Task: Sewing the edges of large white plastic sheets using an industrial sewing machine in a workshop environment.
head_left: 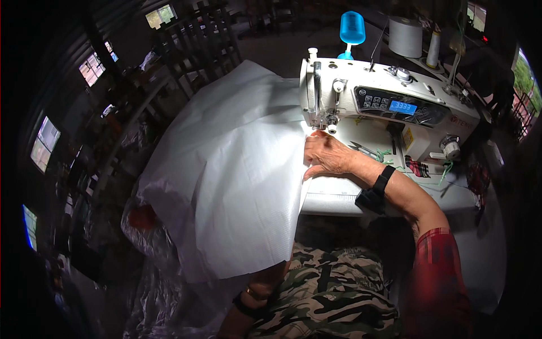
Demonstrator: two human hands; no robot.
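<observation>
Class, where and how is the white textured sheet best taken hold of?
Probably the lower edge of the white textured sheet, pinched in a finger grip from the person's side: it looks thin, droops toward the person, and lies clear of the sewing machine, where the right hand is at the sheet's right edge.
</observation>
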